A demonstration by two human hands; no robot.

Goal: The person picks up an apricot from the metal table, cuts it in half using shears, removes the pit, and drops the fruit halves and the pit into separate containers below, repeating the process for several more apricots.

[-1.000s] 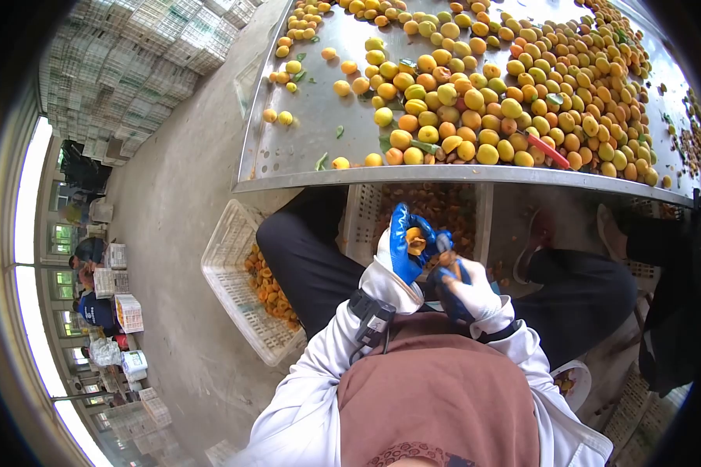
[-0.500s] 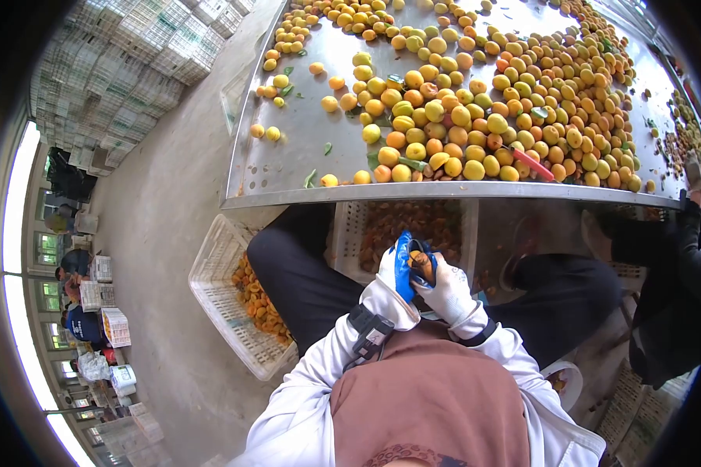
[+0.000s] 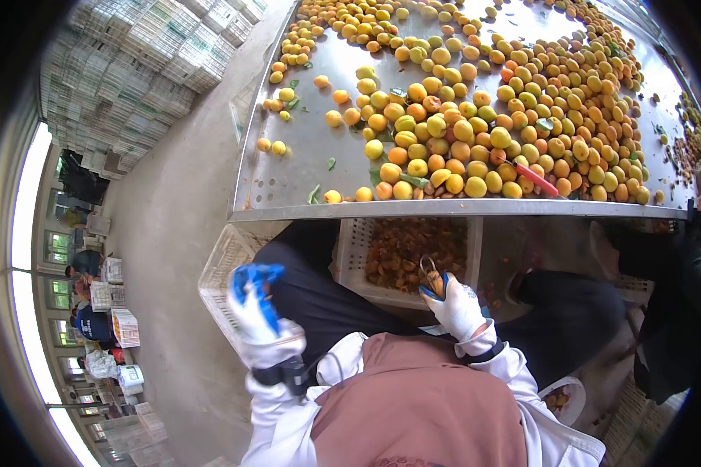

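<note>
My left hand [image 3: 258, 307], in a white glove with blue-coated fingers, is over the white crate [image 3: 220, 257] beside my leg. It is blurred, with a trace of orange at its fingers, and I cannot make out whether it grips anything. My right hand [image 3: 457, 309], gloved the same way, is closed around a small wooden-handled tool with a metal loop [image 3: 430, 272]. This tool is above a second crate [image 3: 352, 241], which holds brown-orange fruit pieces [image 3: 393, 253]. Whole apricots [image 3: 459, 128] lie heaped on the metal table [image 3: 288, 175] in front of me.
A red-handled tool [image 3: 536, 179] lies among the apricots near the table's front edge [image 3: 444, 207]. A white bucket [image 3: 568, 398] stands at my right. Stacked crates [image 3: 132, 86] rise at the far left, with people [image 3: 93, 323] working below them. A dark-clothed person [image 3: 670, 311] is at the right.
My hands have come apart. The left has swung left to the side crate, while the right stays near the middle with the tool, its metal loop now visible. My view has shifted slightly.
</note>
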